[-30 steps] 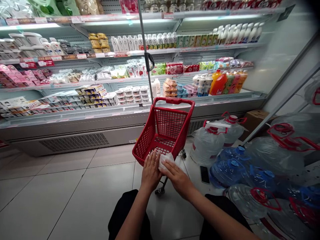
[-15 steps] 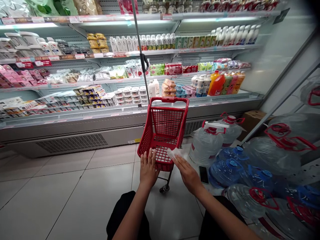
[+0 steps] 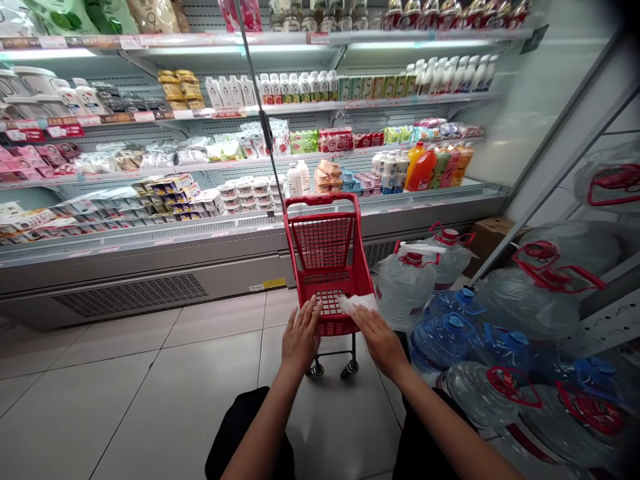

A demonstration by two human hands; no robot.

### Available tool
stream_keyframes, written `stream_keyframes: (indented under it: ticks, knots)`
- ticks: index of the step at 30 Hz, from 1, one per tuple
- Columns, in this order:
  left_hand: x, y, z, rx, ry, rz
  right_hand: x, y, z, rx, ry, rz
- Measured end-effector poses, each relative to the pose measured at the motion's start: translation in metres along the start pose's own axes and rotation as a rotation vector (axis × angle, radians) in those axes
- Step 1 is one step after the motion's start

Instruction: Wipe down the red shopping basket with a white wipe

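Note:
A small red plastic shopping cart (image 3: pixel 324 257) with lattice sides stands in front of me on dark metal legs and casters. My left hand (image 3: pixel 301 339) is at the near left corner of its basket, palm down, fingers stretched out and apart, with nothing in it. A crumpled white tissue (image 3: pixel 359 303) lies at the near right rim, under the fingers of my right hand (image 3: pixel 379 337), which press it against the cart. The underside of the tissue is hidden.
Open refrigerated shelves (image 3: pixel 240 233) with dairy and drinks run across the back. Clear water jugs (image 3: pixel 406 283) and blue water jugs (image 3: pixel 443 337) crowd the right side, near a cardboard box (image 3: pixel 487 237). Pale floor tiles (image 3: pixel 200 380) extend left. A dark phone (image 3: pixel 403 341) is partly behind my right hand.
The cart has turned slightly, so its near end faces me more squarely and two casters show. My right hand and the tissue have shifted right along the rim. The view has shifted slightly right.

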State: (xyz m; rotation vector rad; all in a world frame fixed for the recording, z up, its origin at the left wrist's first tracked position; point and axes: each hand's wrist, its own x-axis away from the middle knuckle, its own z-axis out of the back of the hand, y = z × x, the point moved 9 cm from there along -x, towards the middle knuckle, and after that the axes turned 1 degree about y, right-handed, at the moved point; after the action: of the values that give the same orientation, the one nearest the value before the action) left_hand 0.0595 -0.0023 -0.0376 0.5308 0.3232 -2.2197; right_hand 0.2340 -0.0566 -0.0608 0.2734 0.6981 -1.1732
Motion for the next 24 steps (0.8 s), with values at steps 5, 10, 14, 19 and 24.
stream_keyframes:
  ticks: [5, 10, 14, 19, 24]
  knots:
    - [0.001, -0.006, 0.000, 0.013, -0.019, -0.042, 0.023, 0.048, 0.018, 0.027, 0.029, -0.113]
    - [0.004, 0.011, -0.010, 0.032, -0.010, 0.076, 0.005, 0.011, -0.001, 0.000, 0.041, -0.133]
    - [0.007, 0.026, -0.016, 0.045, -0.011, 0.086, -0.015, -0.043, -0.025, -0.036, 0.003, -0.044]
    - [0.008, 0.018, -0.006, 0.037, 0.018, -0.002, -0.013, -0.049, -0.022, -0.018, -0.040, 0.046]
    - [0.000, -0.004, 0.001, 0.018, -0.001, -0.089, 0.016, 0.023, 0.008, 0.069, -0.036, -0.046]
